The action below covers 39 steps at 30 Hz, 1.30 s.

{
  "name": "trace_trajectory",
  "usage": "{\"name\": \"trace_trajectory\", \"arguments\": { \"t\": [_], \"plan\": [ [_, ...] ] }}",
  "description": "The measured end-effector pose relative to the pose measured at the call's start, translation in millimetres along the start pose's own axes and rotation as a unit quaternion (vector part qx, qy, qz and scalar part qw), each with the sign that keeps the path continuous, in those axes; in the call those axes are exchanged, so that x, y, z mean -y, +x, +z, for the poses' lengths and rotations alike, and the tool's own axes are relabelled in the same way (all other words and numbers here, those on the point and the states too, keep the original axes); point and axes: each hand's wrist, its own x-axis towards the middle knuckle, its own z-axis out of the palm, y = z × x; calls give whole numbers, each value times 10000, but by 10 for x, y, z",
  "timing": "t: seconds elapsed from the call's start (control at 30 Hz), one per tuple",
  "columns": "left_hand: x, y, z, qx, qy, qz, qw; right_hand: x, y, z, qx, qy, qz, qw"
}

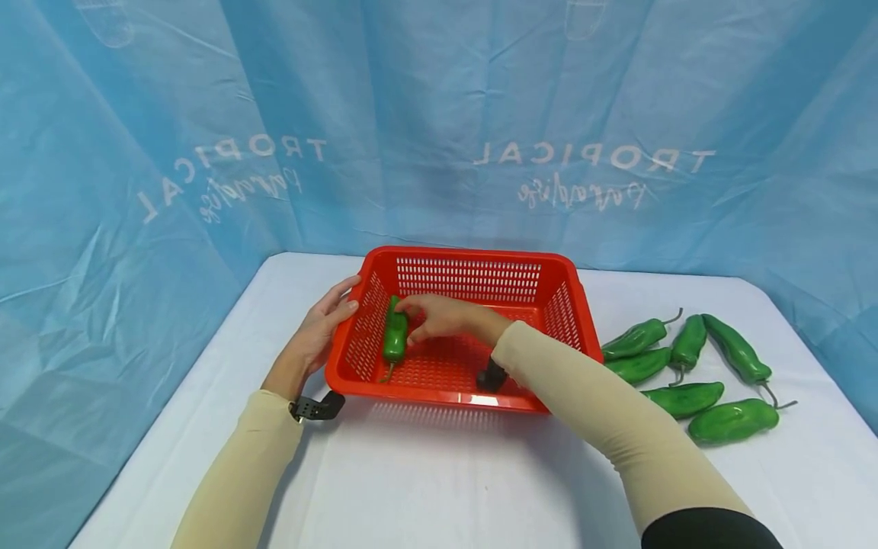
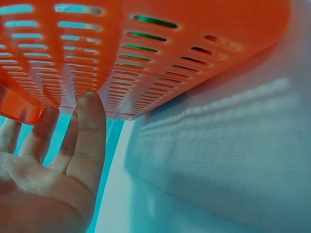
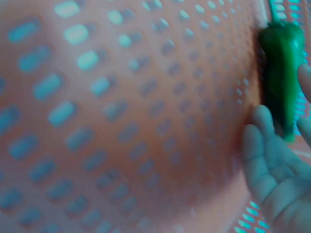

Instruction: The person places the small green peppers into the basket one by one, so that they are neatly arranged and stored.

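Observation:
A red plastic basket (image 1: 473,255) with slotted walls sits on the white-covered table. One long green pepper (image 1: 395,335) lies inside it along the left wall, stem toward the near side. My right hand (image 1: 439,314) reaches into the basket just right of that pepper, fingers loosely bent and spread, fingertips right at its far end. In the right wrist view the pepper (image 3: 282,73) shows beyond the parted fingers of the right hand (image 3: 279,170). Outside the left wall, my left hand (image 1: 321,324) rests its extended fingers against the basket's rim; the left wrist view shows these fingers (image 2: 87,131) against the slotted side.
Several more green peppers (image 1: 734,421) lie loose on the table (image 1: 439,488) right of the basket, some partly behind the right forearm (image 1: 590,412). Blue printed sheets (image 1: 439,114) hang behind and beside the table. Each wrist wears a black strap (image 1: 315,408) with a small camera.

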Motion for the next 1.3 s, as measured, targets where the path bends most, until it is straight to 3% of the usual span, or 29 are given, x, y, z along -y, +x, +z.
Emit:
{"name": "trace_trajectory", "arguments": {
  "t": [0.27, 0.47, 0.63, 0.83, 1.07, 1.3],
  "plan": [
    [-20, 42, -3, -77, 48, -30, 10000, 69, -217, -427, 808, -49, 572, 9951],
    [1, 58, -25, -106, 46, -78, 9999, 130, -525, -821, 907, -368, 858, 9915],
    [6, 54, -51, -134, 114, -105, 9998, 207, -813, -1104, 678, -656, 636, 9935],
    [14, 64, -88, -177, 172, -64, 9997, 271, -1100, -1333, 118, -1004, 459, 9938],
    [38, 66, -121, -140, 169, -71, 9997, 178, -1353, -1380, -353, -873, 287, 9951],
    [34, 67, -111, -169, 155, 6, 9997, 101, -1723, -1439, -1035, -1037, 326, 9887]
  ]
}}
